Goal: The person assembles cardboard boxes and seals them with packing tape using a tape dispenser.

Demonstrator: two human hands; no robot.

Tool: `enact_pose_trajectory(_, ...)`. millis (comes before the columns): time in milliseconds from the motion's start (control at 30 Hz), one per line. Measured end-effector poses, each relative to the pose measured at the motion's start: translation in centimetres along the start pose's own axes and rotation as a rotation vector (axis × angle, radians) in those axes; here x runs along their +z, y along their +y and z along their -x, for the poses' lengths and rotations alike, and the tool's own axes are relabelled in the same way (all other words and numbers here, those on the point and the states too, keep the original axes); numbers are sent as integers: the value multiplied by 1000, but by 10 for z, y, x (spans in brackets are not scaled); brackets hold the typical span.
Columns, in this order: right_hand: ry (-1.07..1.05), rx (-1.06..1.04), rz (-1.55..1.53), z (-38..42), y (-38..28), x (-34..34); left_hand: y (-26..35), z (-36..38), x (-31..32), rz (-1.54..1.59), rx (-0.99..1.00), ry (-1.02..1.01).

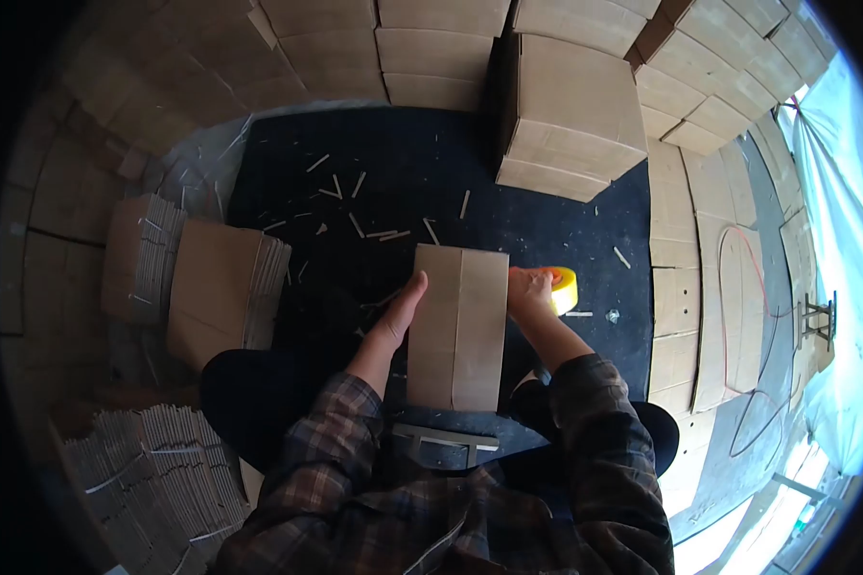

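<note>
A closed cardboard box point(457, 331) stands between my knees in the head view, with a seam running down the middle of its top. My left hand point(401, 311) holds the box by its left side, thumb up at the top edge and the other fingers hidden below. At the upper right side of the box, my right hand point(530, 290) grips a roll of yellow tape point(566, 289) with an orange part under the fingers. The back of that hand is right beside the box wall.
Cardboard scraps point(357, 225) litter the dark mat point(422, 144). A larger carton point(575, 115) stands at the far right of the mat. Flattened boxes are stacked in bundles point(225, 292) at left. Walls of cartons point(441, 53) rise behind. A red cord point(765, 278) lies at right.
</note>
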State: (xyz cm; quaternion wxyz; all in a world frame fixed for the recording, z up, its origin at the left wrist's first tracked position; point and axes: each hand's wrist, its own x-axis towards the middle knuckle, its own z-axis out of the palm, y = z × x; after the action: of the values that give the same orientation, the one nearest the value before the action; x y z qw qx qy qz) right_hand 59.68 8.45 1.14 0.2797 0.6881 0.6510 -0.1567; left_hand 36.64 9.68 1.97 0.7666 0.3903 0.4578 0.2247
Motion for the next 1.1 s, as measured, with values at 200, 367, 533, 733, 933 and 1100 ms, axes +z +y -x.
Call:
enact_pose_trajectory(200, 98, 197, -323, 4, 40, -39, -74, 21, -33, 38, -25, 509)
enact_pose_trajectory(367, 526, 45, -311, -22, 53, -66, -64, 138, 29, 625, -508, 458)
enact_pose_trajectory(533, 493, -171, -114, -25, 20, -81, -91, 166, 64, 667, -661, 326)
enact_pose_trajectory(733, 206, -109, -136, 28, 54, -82, -58, 152, 55, 449, -382, 412)
enact_pose_trajectory(933, 81, 84, -240, 104, 92, -47, 4, 88, 29, -207, -64, 579)
enact_pose_trajectory(1100, -121, 215, -329, 135, 83, -34, 1, 42, -13, -618, 210, 488)
